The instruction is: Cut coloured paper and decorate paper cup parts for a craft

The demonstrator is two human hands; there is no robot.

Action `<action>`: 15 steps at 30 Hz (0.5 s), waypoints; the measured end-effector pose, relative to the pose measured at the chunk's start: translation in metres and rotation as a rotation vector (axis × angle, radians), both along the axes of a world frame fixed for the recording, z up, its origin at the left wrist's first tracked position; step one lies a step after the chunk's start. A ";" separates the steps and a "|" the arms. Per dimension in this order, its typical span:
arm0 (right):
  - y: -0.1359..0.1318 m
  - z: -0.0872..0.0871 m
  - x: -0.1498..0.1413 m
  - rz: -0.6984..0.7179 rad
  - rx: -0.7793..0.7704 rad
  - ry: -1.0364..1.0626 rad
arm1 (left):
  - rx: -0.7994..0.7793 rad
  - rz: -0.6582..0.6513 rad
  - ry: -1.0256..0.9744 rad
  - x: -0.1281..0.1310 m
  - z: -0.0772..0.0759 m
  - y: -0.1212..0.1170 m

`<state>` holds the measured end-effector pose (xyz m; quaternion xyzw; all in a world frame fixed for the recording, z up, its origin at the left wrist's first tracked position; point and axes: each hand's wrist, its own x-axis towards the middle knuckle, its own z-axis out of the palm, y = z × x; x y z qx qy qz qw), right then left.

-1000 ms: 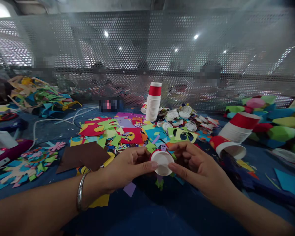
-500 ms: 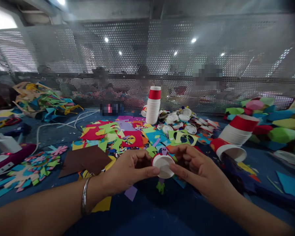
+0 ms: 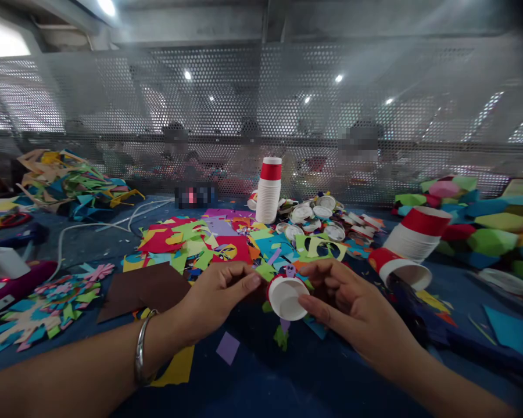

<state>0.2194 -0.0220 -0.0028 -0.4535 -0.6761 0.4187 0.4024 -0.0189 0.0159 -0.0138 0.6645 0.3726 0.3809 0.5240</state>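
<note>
Thumb inside the rim and fingers behind, my right hand (image 3: 342,293) grips a small paper cup (image 3: 281,301). Its white open mouth faces me, and a red edge shows at the left. A purple paper head (image 3: 290,270) with a small drawn face sticks up above it. Below the cup hangs a purple strip with a green paper piece (image 3: 281,338), and other green bits show at its sides. My left hand (image 3: 229,290) is just left of the cup, thumb and forefinger pinched together. What lies between those fingertips, if anything, I cannot make out.
Coloured paper scraps (image 3: 200,238) spread beyond my hands. A cup stack (image 3: 268,194) stands behind them, beside a heap of small decorated cups (image 3: 316,215). At right are tipped cups (image 3: 418,232) and a dark blue glue-gun-like tool (image 3: 431,325). A purple power strip (image 3: 20,287) lies left.
My left hand has let go of the cup's rim and moved slightly left. The cup, still in my right hand, has turned a little, showing more of its inside. The view has shifted slightly.
</note>
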 end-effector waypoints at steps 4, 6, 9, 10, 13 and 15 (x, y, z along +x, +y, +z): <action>0.001 0.003 0.001 -0.023 0.032 -0.027 | 0.006 0.185 -0.071 -0.006 0.001 0.011; 0.001 0.003 0.001 -0.025 0.047 -0.051 | 0.066 0.282 -0.017 -0.010 0.003 0.018; 0.002 0.001 0.002 -0.026 0.047 -0.071 | 0.258 0.282 0.291 -0.017 0.005 0.025; 0.002 0.000 0.003 -0.026 0.044 -0.071 | 0.361 0.254 0.410 -0.019 0.005 0.025; 0.002 -0.002 0.005 -0.014 0.031 -0.057 | 0.622 0.226 0.604 -0.019 0.005 0.019; 0.002 -0.003 0.005 -0.008 0.029 -0.047 | 0.638 0.218 0.559 -0.017 0.006 0.011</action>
